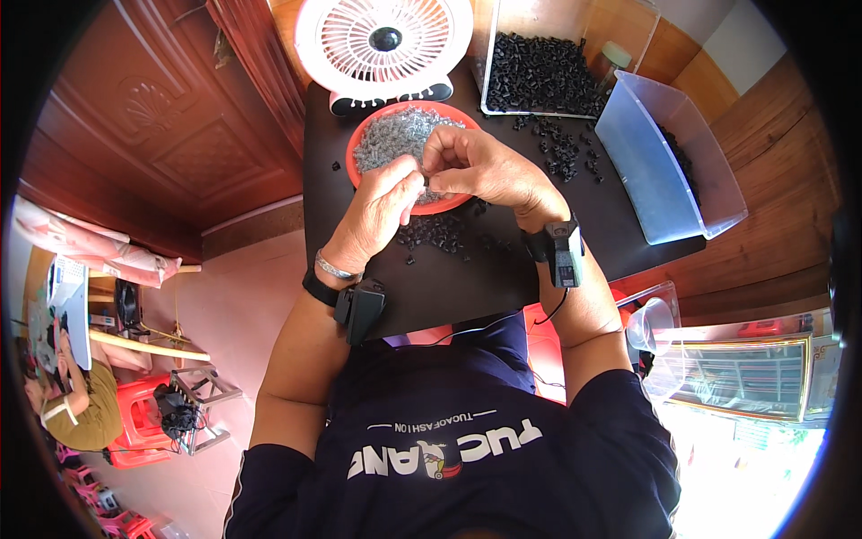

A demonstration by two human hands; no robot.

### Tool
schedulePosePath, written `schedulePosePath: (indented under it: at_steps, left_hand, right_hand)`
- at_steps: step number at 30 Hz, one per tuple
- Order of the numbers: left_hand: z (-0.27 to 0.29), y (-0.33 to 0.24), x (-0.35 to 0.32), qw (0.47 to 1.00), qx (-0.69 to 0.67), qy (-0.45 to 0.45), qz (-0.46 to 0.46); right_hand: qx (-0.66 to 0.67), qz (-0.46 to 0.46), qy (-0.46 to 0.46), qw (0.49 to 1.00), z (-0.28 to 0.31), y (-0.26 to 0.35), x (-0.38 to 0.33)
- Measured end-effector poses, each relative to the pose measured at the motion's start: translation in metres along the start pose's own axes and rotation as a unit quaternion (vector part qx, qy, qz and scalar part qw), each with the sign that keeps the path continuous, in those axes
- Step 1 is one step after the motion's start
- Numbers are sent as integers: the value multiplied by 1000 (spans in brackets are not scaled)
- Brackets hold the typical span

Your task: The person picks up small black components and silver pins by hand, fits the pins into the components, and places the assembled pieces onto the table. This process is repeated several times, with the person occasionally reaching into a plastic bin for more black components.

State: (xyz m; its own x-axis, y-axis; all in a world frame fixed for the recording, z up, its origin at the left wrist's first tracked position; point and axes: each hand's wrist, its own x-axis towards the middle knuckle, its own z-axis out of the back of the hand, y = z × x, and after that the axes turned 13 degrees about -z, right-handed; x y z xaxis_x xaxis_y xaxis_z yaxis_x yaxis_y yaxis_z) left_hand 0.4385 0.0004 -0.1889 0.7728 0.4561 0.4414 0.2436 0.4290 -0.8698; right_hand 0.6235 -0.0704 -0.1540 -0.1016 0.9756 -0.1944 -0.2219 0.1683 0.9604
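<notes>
My two hands meet over a round red basin (469,120) heaped with small see-through grey plastic pieces (395,136). The fingertips of my left hand (382,196) are pinched together at a small black part (425,181). From the other side, the thumb and forefinger of my right hand (476,163) close on the same spot. My fingers cover most of that part, so its exact shape is hidden. Loose black plastic parts (431,234) lie on the dark table (449,292) just below the basin.
Behind the basin stands a white fan (386,39). A see-through box (543,74) full of black parts is at the back right, with more parts (561,148) spilled before it. A tilted blue bin (646,166) stands at right. Another person (85,404) sits far left.
</notes>
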Motion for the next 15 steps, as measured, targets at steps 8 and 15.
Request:
schedulePosePath:
  at_steps: [8, 15]
  left_hand:
    - [3, 2, 0, 1000, -6, -7, -10]
    - [4, 6, 1, 998, -39, -32, 26]
  right_hand:
    - [59, -39, -1, 998, -4, 3, 0]
    - [33, -16, -38, 999, -6, 3, -1]
